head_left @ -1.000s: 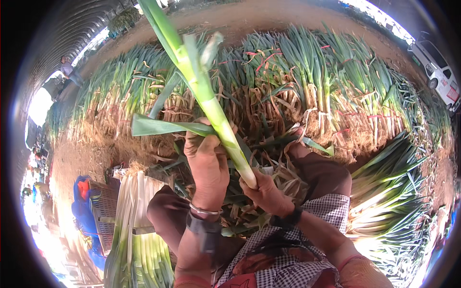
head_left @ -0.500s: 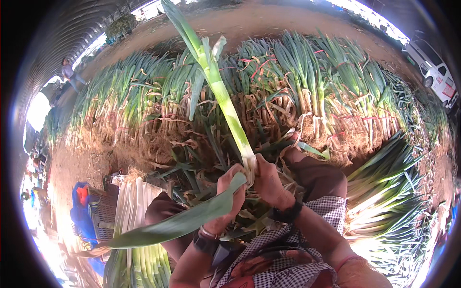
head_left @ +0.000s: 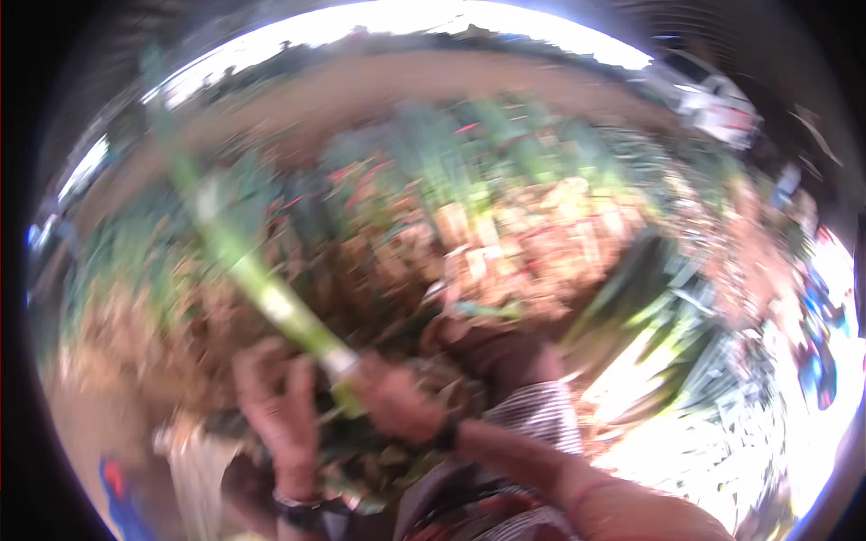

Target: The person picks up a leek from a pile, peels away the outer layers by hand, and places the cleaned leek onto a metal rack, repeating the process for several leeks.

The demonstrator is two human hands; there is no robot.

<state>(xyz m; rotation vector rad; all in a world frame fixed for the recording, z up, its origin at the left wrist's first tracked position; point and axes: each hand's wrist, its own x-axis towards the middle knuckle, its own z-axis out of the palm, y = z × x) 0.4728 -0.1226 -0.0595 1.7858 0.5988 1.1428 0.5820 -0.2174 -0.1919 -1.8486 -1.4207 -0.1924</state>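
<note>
A long leek [head_left: 262,288] slants up to the far left, its pale base end in the fist of my right hand [head_left: 394,397]. Left of that base, my left hand [head_left: 278,401] is raised with its fingers apart and nothing visible in it. The whole picture is smeared by motion, so finer detail on the leek and the fingers is lost. Loose leaves [head_left: 379,460] lie in the shade below my hands, between my knees.
Bundled leeks [head_left: 469,153] stand in a long row ahead, roots toward me. To my right lies a pile of leeks [head_left: 631,334]. Pale leek stalks [head_left: 200,469] and something blue [head_left: 126,496] are at lower left. A white vehicle [head_left: 717,113] is parked far right.
My left hand has come off the leek's base, and the long leaf beside it is no longer seen. The leek leans further left. The view has swung right.
</note>
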